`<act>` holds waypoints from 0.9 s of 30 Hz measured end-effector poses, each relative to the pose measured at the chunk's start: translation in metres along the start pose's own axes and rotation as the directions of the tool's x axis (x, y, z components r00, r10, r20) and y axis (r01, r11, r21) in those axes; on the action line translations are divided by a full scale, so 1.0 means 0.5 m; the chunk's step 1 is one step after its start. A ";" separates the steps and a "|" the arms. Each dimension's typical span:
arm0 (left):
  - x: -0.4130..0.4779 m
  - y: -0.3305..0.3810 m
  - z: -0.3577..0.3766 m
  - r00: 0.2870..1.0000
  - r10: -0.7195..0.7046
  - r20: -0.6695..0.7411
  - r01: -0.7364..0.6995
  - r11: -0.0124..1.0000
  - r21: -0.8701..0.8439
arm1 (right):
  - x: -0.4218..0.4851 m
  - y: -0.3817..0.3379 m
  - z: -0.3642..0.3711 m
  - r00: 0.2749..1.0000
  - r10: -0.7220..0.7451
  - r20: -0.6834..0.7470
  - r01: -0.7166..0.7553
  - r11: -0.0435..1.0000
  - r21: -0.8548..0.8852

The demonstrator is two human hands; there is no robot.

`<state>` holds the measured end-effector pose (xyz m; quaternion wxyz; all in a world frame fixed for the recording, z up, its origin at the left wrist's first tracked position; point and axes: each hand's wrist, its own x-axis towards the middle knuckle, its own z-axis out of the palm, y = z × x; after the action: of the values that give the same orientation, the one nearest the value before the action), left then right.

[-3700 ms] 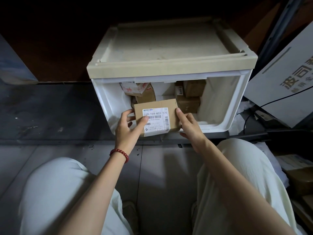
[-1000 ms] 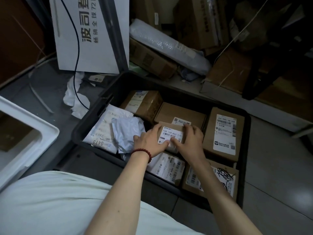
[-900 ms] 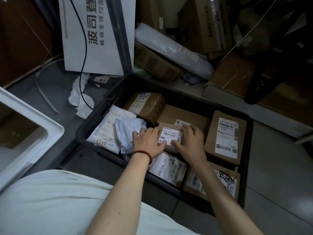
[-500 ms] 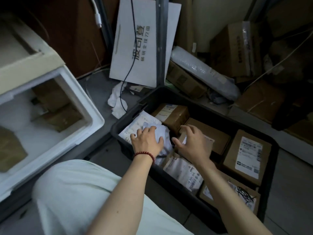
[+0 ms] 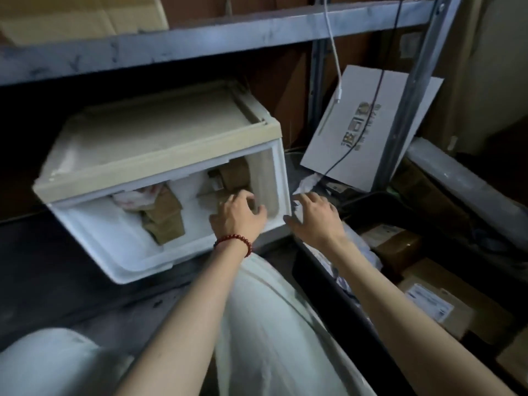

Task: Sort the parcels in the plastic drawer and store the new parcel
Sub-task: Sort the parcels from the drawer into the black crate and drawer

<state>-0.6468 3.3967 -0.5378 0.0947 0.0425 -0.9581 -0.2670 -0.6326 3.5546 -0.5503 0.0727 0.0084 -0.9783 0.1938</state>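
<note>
Parcels (image 5: pixel 164 221) of brown cardboard lie inside the white plastic drawer (image 5: pixel 137 261), which sits tilted under the metal shelf (image 5: pixel 200 38). My left hand (image 5: pixel 237 217) is in its open front, fingers loosely spread and gripping nothing. My right hand (image 5: pixel 314 221) hovers just outside the drawer's right wall, fingers spread, near the black crate (image 5: pixel 337 295).

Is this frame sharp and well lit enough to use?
Head view: dim overall; motion blur smears the left hand, right hand and card print; the wide lens slightly bows the shelf; drawer brightest, crate sunk in shadow.
</note>
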 end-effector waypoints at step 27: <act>0.017 -0.365 -0.174 0.962 -0.245 -0.120 0.264 0.948 0.178 | 0.105 -0.357 0.185 0.936 -0.318 0.148 0.311 0.948 0.070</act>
<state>-0.6316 3.1959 -0.5584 0.1008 0.1874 -0.9602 -0.1810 -0.6895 3.3551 -0.5599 0.0251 0.1817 -0.9623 0.2008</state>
